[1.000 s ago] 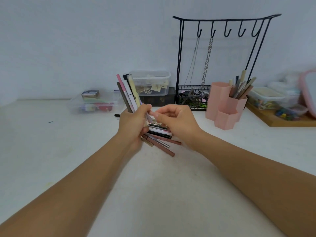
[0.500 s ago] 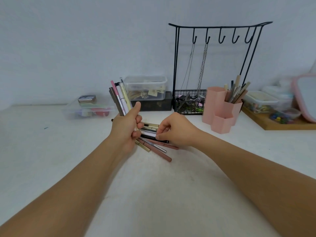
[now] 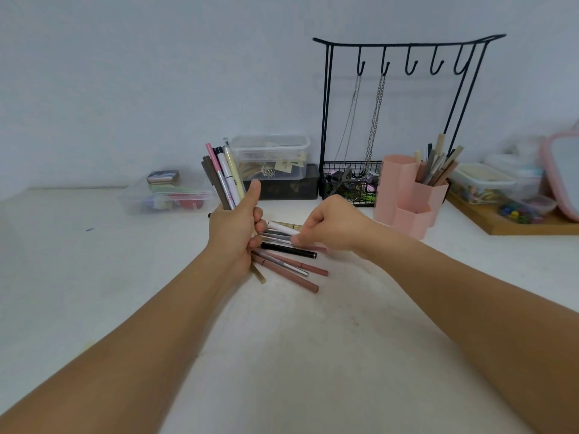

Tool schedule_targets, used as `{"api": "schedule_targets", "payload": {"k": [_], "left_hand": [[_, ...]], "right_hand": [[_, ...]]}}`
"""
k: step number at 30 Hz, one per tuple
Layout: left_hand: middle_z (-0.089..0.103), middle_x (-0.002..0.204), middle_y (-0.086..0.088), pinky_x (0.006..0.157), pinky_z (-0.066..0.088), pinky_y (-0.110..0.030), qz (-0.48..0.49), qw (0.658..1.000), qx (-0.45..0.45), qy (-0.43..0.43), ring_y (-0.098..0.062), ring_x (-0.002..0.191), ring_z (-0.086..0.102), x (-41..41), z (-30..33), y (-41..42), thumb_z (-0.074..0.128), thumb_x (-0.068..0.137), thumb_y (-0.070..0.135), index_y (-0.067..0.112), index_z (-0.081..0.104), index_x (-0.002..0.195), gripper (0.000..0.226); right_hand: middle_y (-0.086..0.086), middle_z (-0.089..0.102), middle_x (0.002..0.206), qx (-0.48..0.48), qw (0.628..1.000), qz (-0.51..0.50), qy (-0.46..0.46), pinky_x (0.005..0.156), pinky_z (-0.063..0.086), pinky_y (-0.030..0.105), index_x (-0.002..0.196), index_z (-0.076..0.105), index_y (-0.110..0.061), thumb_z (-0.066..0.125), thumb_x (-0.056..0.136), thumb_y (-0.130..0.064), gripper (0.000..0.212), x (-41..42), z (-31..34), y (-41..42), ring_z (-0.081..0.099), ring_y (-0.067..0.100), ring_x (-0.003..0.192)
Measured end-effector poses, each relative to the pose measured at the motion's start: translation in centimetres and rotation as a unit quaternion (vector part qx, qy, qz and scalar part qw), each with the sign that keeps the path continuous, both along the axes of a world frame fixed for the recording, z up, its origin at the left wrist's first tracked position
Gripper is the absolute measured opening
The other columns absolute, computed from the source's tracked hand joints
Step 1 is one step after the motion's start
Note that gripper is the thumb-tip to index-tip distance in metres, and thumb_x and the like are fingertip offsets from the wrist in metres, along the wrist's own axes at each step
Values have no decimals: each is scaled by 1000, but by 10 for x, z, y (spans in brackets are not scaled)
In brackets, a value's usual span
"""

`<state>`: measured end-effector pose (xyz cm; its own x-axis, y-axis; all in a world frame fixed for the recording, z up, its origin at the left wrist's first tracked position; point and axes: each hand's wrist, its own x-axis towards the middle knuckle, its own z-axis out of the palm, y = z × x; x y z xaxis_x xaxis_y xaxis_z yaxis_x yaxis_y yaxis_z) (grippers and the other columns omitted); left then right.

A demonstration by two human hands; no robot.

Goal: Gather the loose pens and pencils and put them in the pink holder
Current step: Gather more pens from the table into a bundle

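My left hand grips a bunch of pens and pencils that stands upright, thumb raised. Just right of it, several loose pens lie fanned on the white table, brown, black, silver and white ones. My right hand is down on that pile, its fingertips pinched on a pen near the white one; the exact grip is blurred. The pink holder stands to the right, made of hexagonal cups, with several pencils sticking out of its tallest rear cup.
A black wire hook rack with hanging chains and a basket stands behind the holder. Clear plastic boxes sit at the back, another box at left. A wooden tray with containers and a pink-framed mirror are at right.
My right hand dropped from the bunch down onto the pile on the table. My left hand kept its bunch upright with the thumb now raised.
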<state>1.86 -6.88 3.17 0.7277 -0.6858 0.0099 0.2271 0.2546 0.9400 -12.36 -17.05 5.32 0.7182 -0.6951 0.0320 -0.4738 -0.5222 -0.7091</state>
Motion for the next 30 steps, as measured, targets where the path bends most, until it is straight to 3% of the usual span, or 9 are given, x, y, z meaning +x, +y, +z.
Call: {"api": "schedule_targets", "payload": {"k": [4,6,10,14,17,23,25,27,30], "left_hand": [[51,53,7,32,30,-19,1,1000,-21,10,-8,44,43,-2,2,1,81,77,53,17,63,90,42],[50,52,6,32,29,-19,-6,999,-32,5,-7,44,42,-6,1,1,85,70,54,18,61,84,46],[55,55,3,35,32,-19,-21,999,-27,-30,-8,45,44,-10,0,2,92,51,52,15,60,78,56],[65,68,-4,36,33,-18,-31,998,-12,-50,-10,51,52,-11,-1,3,95,62,34,12,64,90,48],[70,71,-5,38,35,-19,-29,998,8,-57,-13,53,57,-15,-4,1,93,66,33,13,67,84,38],[64,56,-2,39,42,-22,13,993,56,-104,-13,43,54,-14,-4,-1,77,84,30,9,70,84,21],[65,56,-2,39,42,-22,33,994,47,-89,-12,46,59,-9,-2,0,74,87,26,9,69,84,18],[67,56,-1,39,43,-22,50,996,33,-62,-13,54,67,-4,-1,1,72,89,24,9,69,80,18],[67,56,0,38,44,-22,65,997,19,-30,-14,52,66,2,1,0,72,90,25,11,68,81,17]], "right_hand": [[-6,67,69,79,988,0,-134,60,46,23,77,78,-17,84,79,-33,17,0,6,1,58,11,65],[-2,59,62,119,974,27,-190,53,43,24,80,78,-16,80,84,-32,16,4,3,9,48,14,58],[-7,62,54,141,956,87,-242,44,42,19,86,77,-15,73,91,-25,12,11,-8,25,48,6,45],[-1,65,58,59,958,75,-269,49,46,23,85,77,-5,77,86,-10,6,14,-16,26,53,7,49],[9,71,64,21,955,67,-287,53,52,21,83,77,-1,78,82,-1,1,16,-19,28,61,10,51],[10,76,72,113,937,49,-327,58,58,23,85,78,-6,84,77,-3,11,15,-20,28,71,16,60],[1,75,70,87,947,10,-309,55,57,23,84,78,-13,85,79,-14,9,14,-18,23,68,7,58],[-7,71,65,16,974,-11,-226,57,59,27,79,78,-19,82,82,-19,5,11,-18,16,64,2,58],[-9,70,67,-78,992,35,-94,54,47,14,77,79,-22,82,82,-24,7,10,-20,13,60,0,57]]}}
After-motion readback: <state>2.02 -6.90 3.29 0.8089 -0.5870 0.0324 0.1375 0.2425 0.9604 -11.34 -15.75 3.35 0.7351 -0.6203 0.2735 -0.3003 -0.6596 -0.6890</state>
